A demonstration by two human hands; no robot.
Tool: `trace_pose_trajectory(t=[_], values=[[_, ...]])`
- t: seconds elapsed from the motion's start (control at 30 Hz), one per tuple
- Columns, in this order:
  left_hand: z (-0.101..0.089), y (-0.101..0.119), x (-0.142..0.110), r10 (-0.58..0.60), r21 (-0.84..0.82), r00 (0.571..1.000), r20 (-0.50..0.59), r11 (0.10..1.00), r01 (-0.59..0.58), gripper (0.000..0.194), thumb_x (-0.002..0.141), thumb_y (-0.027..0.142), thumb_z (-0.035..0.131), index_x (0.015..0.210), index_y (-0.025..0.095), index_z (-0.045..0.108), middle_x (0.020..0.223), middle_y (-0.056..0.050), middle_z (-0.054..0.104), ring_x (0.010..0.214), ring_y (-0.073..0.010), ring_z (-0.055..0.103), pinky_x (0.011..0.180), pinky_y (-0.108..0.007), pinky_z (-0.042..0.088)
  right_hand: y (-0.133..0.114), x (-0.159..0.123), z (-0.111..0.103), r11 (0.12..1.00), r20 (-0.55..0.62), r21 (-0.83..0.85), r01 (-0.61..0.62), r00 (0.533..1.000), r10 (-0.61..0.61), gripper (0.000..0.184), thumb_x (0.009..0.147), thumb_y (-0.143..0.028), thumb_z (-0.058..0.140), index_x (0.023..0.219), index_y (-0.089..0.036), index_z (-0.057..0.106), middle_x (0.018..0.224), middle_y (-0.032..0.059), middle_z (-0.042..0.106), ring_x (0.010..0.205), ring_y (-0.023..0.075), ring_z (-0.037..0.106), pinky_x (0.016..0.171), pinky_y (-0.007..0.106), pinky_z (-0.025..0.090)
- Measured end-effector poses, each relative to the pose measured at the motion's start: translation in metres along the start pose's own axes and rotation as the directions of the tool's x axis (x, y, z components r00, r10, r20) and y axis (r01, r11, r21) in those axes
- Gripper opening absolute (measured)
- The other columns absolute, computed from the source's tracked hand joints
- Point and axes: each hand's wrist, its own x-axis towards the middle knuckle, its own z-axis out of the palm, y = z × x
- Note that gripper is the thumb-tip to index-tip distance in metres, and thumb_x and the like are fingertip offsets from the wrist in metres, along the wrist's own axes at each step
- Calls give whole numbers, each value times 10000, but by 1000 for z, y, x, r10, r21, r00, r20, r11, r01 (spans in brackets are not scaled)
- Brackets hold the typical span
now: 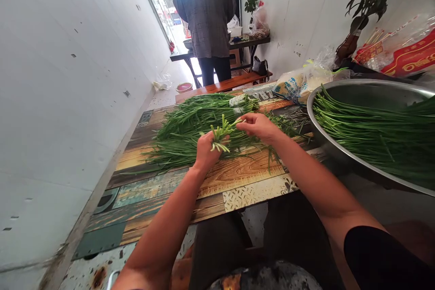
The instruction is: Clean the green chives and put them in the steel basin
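My left hand (206, 150) is closed around a small bunch of garlic chives (221, 135), their pale cut ends pointing up out of the fist. Just right of it, my right hand (257, 127) pinches at the tip of a stalk with thumb and forefinger. Behind and under both hands lies a large heap of garlic chives (193, 115) on the wood-patterned table (244, 170). A pale band (237, 103) wraps part of that heap. Loose trimmings (288, 122) are scattered beyond my right wrist.
To the right stands a big steel bowl (314, 113) full of long green chives. A plastic bag (295, 86) and a potted plant (356, 22) are behind it. Beyond a bench (220, 85), a person in a dark shirt (207, 13) stands at another table. A wall (68, 77) runs along the left.
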Motion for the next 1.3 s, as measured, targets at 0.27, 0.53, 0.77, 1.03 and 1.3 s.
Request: trace_pose_trajectory(t=[0.27,0.53,0.77,1.03,1.3], values=[[0,1,0,41,-5,999,22,999,-41,107,771,264,673,784,182,739,700,-14,691,629,-144,613,614,-248,476,3,1,2,999,-58,-29,-43,997,41,361,506,-399,862,585,-143,620,459,-38,558,379,47,418,377,203,293],[-1,3,0,89,3,996,27,996,-89,103,790,266,675,809,180,730,741,-20,704,667,-153,635,646,-256,464,-1,3,-13,993,-76,-85,-87,994,80,315,578,-356,848,562,-143,617,472,-24,578,358,45,431,347,194,310],[1,9,-2,91,75,995,36,993,-93,108,787,250,648,712,175,665,683,-8,660,650,-138,583,629,-240,422,-1,1,-2,959,-99,-257,-120,990,97,318,794,-345,688,566,-165,556,450,-39,539,318,60,433,319,192,286],[3,8,-4,83,62,997,9,995,-83,74,781,218,644,715,184,646,670,9,632,619,-126,551,600,-230,398,5,13,-35,862,-376,-506,35,890,-257,462,841,-506,572,512,-184,532,413,-26,423,396,88,385,434,245,268],[3,6,-3,98,72,995,12,992,-99,78,781,233,651,719,187,663,680,5,653,626,-129,578,607,-232,412,0,4,-26,886,65,-421,193,981,-182,426,700,-586,679,652,-166,635,534,-36,486,506,83,389,498,236,288]])
